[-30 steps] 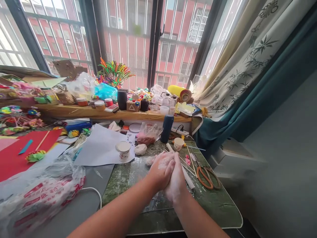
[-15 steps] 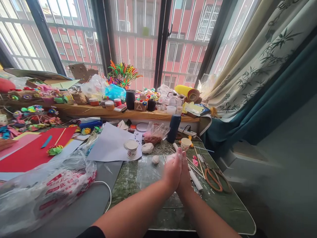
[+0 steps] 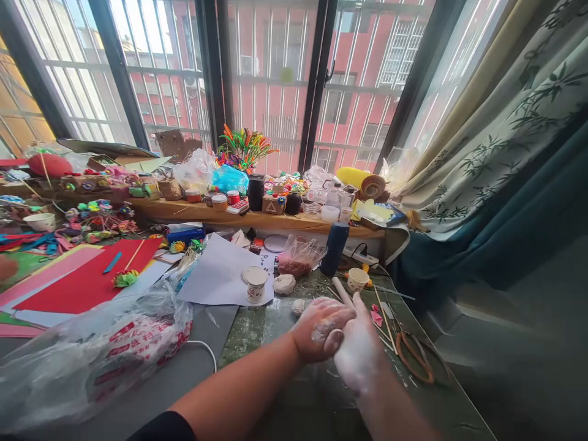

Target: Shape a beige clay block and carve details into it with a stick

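Observation:
My left hand (image 3: 323,328) lies across the fingers of my right hand (image 3: 361,352), the two touching over the table's right half. White powder coats both, thickest on the right, which is smeared by motion. The left fingers stretch towards the right hand, and one right finger points up and away. I make out no object between them. A small white dough ball (image 3: 298,306) sits just beyond my left hand on a clear plastic sheet (image 3: 274,318). Behind it rests a bigger white dough lump (image 3: 284,283). A white rolling stick (image 3: 340,289) is partly hidden by my hands.
Scissors (image 3: 416,355) with brown handles and thin sticks lie right. A paper cup (image 3: 358,280), a dark blue bottle (image 3: 334,248) and a lidded tub (image 3: 256,288) stand behind. A plastic bag (image 3: 105,349) covers the left front. Another person's blurred hand (image 3: 7,267) shows far left.
My palms were pressed together upright; now they have tipped apart, the left sliding over the right's fingers. The view has turned slightly left.

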Action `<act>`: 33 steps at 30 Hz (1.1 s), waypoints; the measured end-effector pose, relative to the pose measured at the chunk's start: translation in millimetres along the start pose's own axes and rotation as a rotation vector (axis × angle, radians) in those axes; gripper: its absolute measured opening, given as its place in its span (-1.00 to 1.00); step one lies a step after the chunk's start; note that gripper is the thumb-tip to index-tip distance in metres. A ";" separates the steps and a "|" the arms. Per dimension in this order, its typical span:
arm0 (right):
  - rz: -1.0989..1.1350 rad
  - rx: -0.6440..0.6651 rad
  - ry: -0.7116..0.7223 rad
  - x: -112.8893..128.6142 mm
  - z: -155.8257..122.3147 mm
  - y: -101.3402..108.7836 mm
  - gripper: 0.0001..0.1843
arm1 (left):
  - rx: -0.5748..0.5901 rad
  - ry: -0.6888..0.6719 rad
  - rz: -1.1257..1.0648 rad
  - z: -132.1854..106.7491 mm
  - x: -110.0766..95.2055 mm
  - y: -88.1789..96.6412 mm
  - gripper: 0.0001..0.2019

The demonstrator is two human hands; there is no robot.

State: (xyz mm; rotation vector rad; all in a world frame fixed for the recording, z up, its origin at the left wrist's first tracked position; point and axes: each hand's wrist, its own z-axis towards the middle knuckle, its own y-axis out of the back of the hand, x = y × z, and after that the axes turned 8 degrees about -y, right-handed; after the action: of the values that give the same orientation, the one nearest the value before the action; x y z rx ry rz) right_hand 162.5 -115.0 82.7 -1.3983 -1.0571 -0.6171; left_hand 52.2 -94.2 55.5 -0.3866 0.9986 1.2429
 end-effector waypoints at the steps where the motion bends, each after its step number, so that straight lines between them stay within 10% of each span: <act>1: 0.043 0.023 -0.044 9.8 -1.1 1.2 -0.11 | -0.039 0.035 -0.049 4.2 2.9 5.5 -0.61; 6: -0.149 -0.147 0.422 24.2 5.6 21.1 -0.17 | -0.522 0.472 -0.439 37.3 5.5 1.5 -0.42; 10: -0.672 -0.106 0.548 8.5 18.0 36.5 -0.27 | -0.383 0.473 -0.732 50.7 -18.0 -13.9 -0.12; 14: -0.282 -0.221 0.289 14.5 17.0 30.6 -0.25 | -0.327 0.164 -0.455 43.7 -25.3 -10.3 -0.22; 18: 0.114 0.053 -0.029 26.5 5.7 26.1 -0.12 | -0.031 0.026 -0.041 34.9 -6.0 7.8 -0.37; 22: 0.413 -0.007 -0.019 18.3 1.6 28.5 -0.36 | -0.280 0.165 0.265 30.4 0.4 13.2 -0.42; 26: 0.302 0.075 -0.112 13.6 -1.6 28.4 -0.25 | 0.252 -0.192 0.168 27.1 -4.4 12.7 -0.23; 30: -0.110 -0.051 0.307 18.6 0.4 49.5 -0.15 | -0.154 0.220 0.006 36.2 2.0 6.4 -0.28; 33: -0.546 -0.130 0.551 14.7 13.8 71.1 -0.11 | -0.223 0.292 -0.266 42.0 -10.1 -19.5 -0.18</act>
State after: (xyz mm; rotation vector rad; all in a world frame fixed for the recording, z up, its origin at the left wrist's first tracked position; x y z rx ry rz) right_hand 227.7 -89.0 59.4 -0.9452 -0.9491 -1.4001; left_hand 87.5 -76.1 81.4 -0.8674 1.0175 1.0757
